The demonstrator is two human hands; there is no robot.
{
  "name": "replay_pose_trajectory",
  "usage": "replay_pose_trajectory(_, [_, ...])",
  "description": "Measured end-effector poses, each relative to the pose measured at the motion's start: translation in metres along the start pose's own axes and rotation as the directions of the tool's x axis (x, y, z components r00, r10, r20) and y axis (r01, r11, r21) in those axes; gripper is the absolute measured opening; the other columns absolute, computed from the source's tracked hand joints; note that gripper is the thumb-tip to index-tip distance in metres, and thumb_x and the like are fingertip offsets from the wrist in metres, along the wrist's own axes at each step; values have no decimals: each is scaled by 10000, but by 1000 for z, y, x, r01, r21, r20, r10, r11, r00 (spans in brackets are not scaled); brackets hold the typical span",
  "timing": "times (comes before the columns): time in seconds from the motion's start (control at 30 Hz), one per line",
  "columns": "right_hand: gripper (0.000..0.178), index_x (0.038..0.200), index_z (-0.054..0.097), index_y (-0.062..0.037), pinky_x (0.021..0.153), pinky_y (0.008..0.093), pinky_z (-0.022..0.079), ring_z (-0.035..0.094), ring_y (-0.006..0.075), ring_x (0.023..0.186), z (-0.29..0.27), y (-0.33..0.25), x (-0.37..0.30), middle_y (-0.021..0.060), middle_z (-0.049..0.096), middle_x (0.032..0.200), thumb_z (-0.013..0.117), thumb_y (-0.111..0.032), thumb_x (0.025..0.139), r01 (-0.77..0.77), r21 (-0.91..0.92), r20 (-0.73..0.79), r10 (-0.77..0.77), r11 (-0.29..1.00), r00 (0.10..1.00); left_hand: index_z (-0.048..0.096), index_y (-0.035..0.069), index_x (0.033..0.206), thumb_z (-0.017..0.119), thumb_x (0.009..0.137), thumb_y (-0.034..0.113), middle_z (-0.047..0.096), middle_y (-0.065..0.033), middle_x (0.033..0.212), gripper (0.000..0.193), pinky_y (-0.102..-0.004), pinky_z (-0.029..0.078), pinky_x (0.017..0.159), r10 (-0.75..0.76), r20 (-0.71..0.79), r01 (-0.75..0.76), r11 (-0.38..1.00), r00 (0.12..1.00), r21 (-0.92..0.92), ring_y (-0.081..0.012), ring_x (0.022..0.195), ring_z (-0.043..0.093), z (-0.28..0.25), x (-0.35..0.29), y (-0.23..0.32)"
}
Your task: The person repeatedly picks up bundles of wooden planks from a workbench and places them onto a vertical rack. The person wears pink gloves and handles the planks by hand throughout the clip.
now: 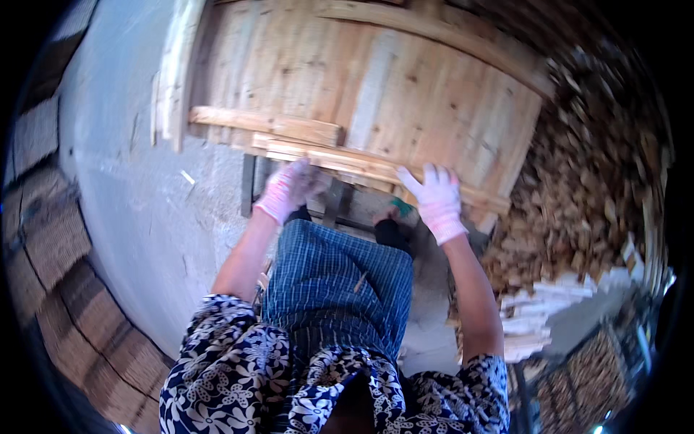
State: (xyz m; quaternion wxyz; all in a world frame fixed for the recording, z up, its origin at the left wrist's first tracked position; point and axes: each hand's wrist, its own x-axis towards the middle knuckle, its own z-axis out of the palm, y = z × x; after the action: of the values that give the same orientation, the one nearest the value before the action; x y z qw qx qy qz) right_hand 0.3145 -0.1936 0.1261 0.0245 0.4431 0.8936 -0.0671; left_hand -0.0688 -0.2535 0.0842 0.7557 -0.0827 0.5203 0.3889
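Both gloved: left hand point(286, 191) blurred by wooden strips point(348, 160), grip unclear; right hand point(437, 200) spread wide.

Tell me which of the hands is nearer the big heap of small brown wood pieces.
Right: the white-gloved right hand is left of the heap, apart from it; the white-gloved left hand is farther left.

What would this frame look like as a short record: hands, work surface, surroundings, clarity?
Left hand: gloved, at the wooden strips along the table's near edge; grip unclear
Right hand: gloved, fingers spread, at the near edge, farther right
Work surface: plank-topped wooden table, a short wooden bar near its front left
Right side: heap of wood pieces
Left side: brown stacked bundles
Clarity: hands and table blurred
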Motion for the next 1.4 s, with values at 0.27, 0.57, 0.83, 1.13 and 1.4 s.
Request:
replay_pose_trajectory(0.27, [516,1456,523,-375,1023,531,449,618,329,1117,9,6,8,147,607,1218,493,-191,975,-68,31,101,65,997,993,307,-36,1495,641,981,455,416,-325,1424,785,-552,523,1031,-120,-201,116,993,972,-32,-428,1247,527,30,45,19])
replay_pose_trajectory(0.57, [410,1364,579,-380,955,481,463,616,269,1146,3,4,1,91,635,1209,516,-257,978,-124,203,197,83,971,977,420,-37,1419,593,994,496,477,-206,1444,704,-524,486,1056,-211,-110,208,977,971,-35,-365,1172,592,32,43,32])
replay_pose_trajectory(0.83, [412,1289,618,-375,982,510,427,587,295,1123,21,4,-30,84,603,1131,578,-217,911,-258,255,-70,284,932,956,566,57,1170,679,947,379,608,-171,1233,408,-536,504,1020,-241,-166,274,935,956,225,-356,1100,641,45,35,14])
replay_pose_trajectory(1.13, [352,1211,659,-119,904,500,511,635,369,1002,-10,90,-388,144,656,1032,611,-180,868,-854,469,1,967,223,253,622,50,1144,767,897,221,658,-132,1101,333,-421,559,941,-460,606,-734,-172,649,657,-292,1015,680,236,-36,-252])
replay_pose_trajectory(1.4, [784,1587,327,-38,1201,463,320,397,438,1440,99,79,-838,299,394,1556,569,-473,981,-313,384,130,387,-869,-913,413,21,1438,721,934,200,599,-162,1319,617,-369,491,1051,-921,194,-424,35,338,905,-263,1184,630,395,-51,-620])
